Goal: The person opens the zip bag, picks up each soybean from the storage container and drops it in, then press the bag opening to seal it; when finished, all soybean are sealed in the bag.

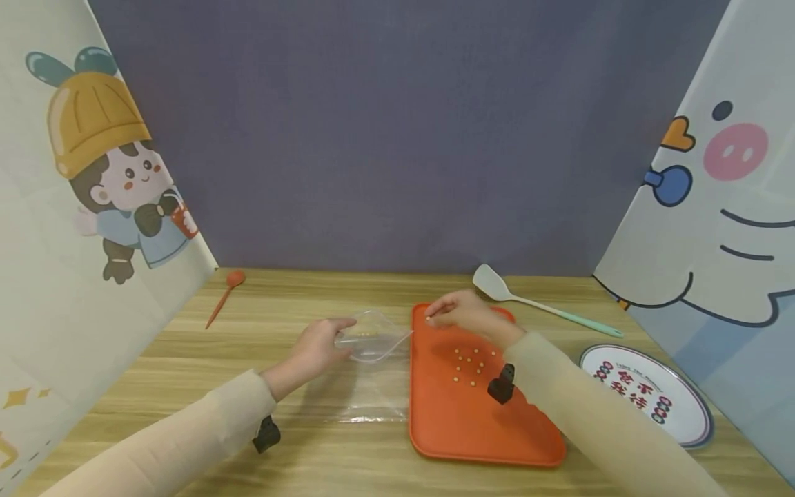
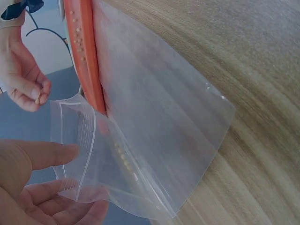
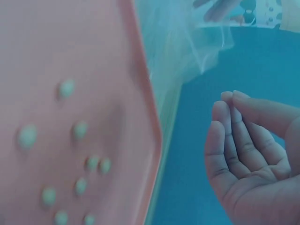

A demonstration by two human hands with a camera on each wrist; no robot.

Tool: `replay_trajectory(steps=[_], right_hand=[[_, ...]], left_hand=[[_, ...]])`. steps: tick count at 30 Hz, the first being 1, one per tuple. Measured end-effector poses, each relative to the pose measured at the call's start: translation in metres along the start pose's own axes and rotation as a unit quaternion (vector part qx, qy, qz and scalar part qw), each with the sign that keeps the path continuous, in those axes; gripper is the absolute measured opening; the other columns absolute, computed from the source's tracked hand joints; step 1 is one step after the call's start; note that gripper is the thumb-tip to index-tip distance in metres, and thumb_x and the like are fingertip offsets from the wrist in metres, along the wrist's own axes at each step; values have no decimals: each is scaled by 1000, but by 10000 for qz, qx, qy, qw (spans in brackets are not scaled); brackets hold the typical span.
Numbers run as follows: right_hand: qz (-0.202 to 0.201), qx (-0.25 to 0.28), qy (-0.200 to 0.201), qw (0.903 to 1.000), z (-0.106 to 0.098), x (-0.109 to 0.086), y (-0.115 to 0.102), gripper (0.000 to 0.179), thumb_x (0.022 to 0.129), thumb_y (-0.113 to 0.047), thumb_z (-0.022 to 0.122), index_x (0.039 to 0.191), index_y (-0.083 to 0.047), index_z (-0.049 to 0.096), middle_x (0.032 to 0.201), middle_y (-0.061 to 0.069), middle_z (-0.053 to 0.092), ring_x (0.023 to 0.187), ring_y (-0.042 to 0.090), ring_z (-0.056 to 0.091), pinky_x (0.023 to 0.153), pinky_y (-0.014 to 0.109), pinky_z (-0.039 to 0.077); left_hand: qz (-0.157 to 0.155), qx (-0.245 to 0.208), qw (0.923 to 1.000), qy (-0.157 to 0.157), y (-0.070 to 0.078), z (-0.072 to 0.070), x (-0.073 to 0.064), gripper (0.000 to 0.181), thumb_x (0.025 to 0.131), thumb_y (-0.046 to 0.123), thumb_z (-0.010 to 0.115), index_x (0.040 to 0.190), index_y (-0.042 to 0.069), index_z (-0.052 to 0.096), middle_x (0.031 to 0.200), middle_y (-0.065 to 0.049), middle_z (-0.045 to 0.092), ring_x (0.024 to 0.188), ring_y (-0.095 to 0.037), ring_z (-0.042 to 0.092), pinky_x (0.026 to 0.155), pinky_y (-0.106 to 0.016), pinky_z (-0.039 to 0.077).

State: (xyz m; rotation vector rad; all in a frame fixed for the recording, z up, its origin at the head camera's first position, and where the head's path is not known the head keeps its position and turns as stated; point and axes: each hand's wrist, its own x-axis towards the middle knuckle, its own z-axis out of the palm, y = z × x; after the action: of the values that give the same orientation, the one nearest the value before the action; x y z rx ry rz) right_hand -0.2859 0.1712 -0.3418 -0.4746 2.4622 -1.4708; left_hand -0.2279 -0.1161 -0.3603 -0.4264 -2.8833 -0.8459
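Observation:
My left hand [image 1: 319, 348] grips a clear zip-lock bag [image 2: 154, 89] at its mouth, thumb on one side and fingers on the other, so the top gapes. Several soybeans [image 2: 123, 157] lie inside the bag, whose lower part is on the table. Above the far end of an orange tray [image 1: 484, 431], my right hand [image 1: 468, 316] pinches one soybean [image 2: 38, 100] between thumb and fingertip. Several more pale-yellow soybeans [image 1: 473, 384] are scattered over the middle of the tray. In the right wrist view the pinched bean is hidden by the fingertips.
A white spatula with a green handle [image 1: 584, 320] lies behind the tray on the right. An oval plate [image 1: 677, 386] with printed characters is at the right. At the back left lies a red spoon [image 1: 234, 279]. A dark panel [image 1: 397, 138] closes off the table's back.

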Motion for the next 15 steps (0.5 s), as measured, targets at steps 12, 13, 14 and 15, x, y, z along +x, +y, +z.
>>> replay_trajectory(steps=[12, 13, 14, 15], right_hand=[[-300, -120, 49, 9995, 44, 22, -30, 17, 81, -7, 76, 97, -1, 74, 88, 7, 75, 73, 9, 65, 80, 44, 60], [-281, -184, 41, 9994, 47, 23, -31, 18, 81, -8, 76, 97, -1, 74, 88, 6, 75, 72, 10, 65, 79, 44, 60], [-253, -215, 32, 9994, 50, 24, -33, 18, 81, -9, 76, 97, -2, 74, 87, 6, 75, 73, 13, 67, 79, 45, 59], [-232, -242, 27, 9994, 53, 25, -35, 17, 81, -9, 76, 96, -2, 74, 87, 6, 75, 73, 15, 67, 79, 46, 59]], left_hand=[[69, 46, 10000, 10, 1, 0, 1, 57, 75, 4, 77, 129, 2, 59, 125, -20, 64, 107, -36, 65, 88, -46, 58], [72, 46, 10000, 9, 1, 0, 1, 57, 76, 4, 77, 129, 2, 59, 124, -20, 64, 106, -36, 65, 88, -46, 58], [85, 51, 10000, 4, 1, 0, 1, 57, 76, 4, 77, 129, 2, 59, 124, -20, 65, 106, -36, 66, 88, -46, 58], [99, 66, 9999, 11, 1, 0, 1, 56, 76, 4, 77, 129, 1, 60, 123, -20, 65, 105, -36, 66, 87, -46, 58]])
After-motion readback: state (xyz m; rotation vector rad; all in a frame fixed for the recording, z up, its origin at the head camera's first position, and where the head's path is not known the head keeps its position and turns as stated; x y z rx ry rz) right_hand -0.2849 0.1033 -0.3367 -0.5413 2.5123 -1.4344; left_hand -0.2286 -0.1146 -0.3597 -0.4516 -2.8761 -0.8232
